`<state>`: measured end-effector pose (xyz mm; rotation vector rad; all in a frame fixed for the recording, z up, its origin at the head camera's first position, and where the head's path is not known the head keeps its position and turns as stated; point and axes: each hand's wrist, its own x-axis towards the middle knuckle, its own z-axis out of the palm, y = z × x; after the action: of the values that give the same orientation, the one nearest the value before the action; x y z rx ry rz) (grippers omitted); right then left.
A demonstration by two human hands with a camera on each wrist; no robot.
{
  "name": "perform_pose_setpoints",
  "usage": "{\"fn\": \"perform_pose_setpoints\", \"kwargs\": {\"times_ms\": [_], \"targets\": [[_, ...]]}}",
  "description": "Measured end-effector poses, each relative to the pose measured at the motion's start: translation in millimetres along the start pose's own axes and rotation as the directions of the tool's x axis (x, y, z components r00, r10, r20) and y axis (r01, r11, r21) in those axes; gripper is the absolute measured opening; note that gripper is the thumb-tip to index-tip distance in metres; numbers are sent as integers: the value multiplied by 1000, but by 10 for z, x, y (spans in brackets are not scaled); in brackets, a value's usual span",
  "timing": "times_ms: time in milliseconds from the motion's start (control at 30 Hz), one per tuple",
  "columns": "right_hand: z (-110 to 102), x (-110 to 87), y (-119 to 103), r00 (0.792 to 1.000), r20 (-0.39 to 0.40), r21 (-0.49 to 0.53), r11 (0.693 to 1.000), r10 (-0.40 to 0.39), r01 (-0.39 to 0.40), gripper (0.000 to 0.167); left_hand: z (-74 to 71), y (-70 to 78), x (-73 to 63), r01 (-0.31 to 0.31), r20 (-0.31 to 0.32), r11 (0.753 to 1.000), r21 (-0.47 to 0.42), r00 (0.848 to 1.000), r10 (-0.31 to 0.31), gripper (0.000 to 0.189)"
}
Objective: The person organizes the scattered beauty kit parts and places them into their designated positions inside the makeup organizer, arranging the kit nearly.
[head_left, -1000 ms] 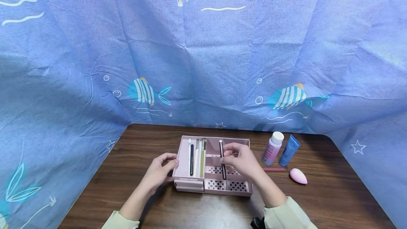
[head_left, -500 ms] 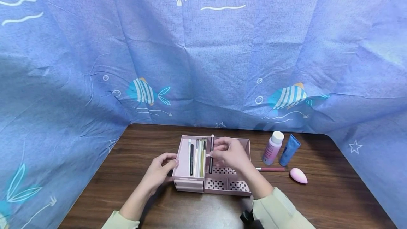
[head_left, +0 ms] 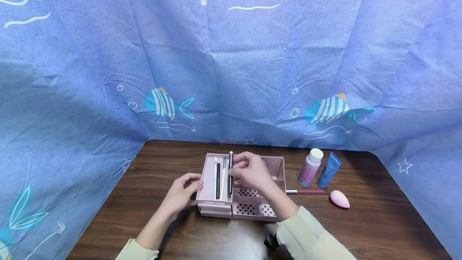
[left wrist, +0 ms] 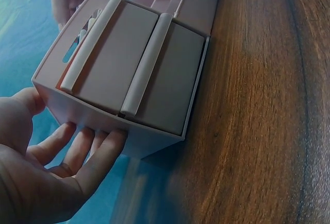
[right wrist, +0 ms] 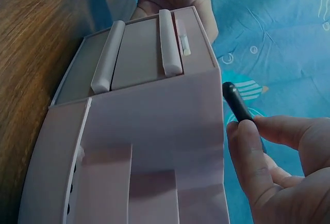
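My right hand (head_left: pixel 251 172) pinches a slim dark pen-shaped stick with a pale tip (head_left: pixel 231 171) between thumb and fingers. The stick is above the right part of the top tray of a pink desk organizer (head_left: pixel 207 189). In the right wrist view, the stick's dark end (right wrist: pixel 236 99) stands apart from the organizer wall. Several slim makeup pencils or brushes (head_left: pixel 224 177) lie in the tray, some hidden behind the held stick. My left hand (head_left: pixel 179 196) rests against the organizer's left side. The left wrist view shows its fingertips (left wrist: pixel 114 140) touching that side, thumb by the upper corner.
The organizer's right half has open compartments with perforated walls (head_left: pixel 246 209); two drawers (left wrist: pixel 116 54) face front. To its right on the wooden table (head_left: pixel 375 212) are a pink bottle with white cap (head_left: pixel 309 169), blue tube (head_left: pixel 329 171), makeup brush (head_left: pixel 310 191) and pink sponge (head_left: pixel 339 199).
My right hand has moved left with the dark stick, from above the right compartments to above the tray of pencils. The brush on the table shows more now. My left hand has stayed put.
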<state>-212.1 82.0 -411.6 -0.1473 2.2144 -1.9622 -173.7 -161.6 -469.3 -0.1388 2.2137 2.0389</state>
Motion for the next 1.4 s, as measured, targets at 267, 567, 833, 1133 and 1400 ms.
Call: {"fn": "perform_pose_setpoints", "kwargs": {"times_ms": [267,567,833,1133,1400], "targets": [[80,33,-18,1000,-25,-132,991,9,-12,47,12,-6,6,-6,0,1000,8,1000,6,33],[199,51,-159,999,-22,-383,923,-36,25,42,9,-26,11,-10,-6,1000,11,1000,10,33],[317,111,-198,999,-17,-533,846,-38,23,34,15,-38,-5,-5,-9,1000,0,1000,5,33],[389,114,-157,996,19,-588,804,-88,83,24,13,-37,-13,-13,-11,1000,-9,1000,13,32],[407,120,-133,994,40,-661,743,-105,105,11,14,-66,-8,-12,-4,1000,-21,1000,12,33]]}}
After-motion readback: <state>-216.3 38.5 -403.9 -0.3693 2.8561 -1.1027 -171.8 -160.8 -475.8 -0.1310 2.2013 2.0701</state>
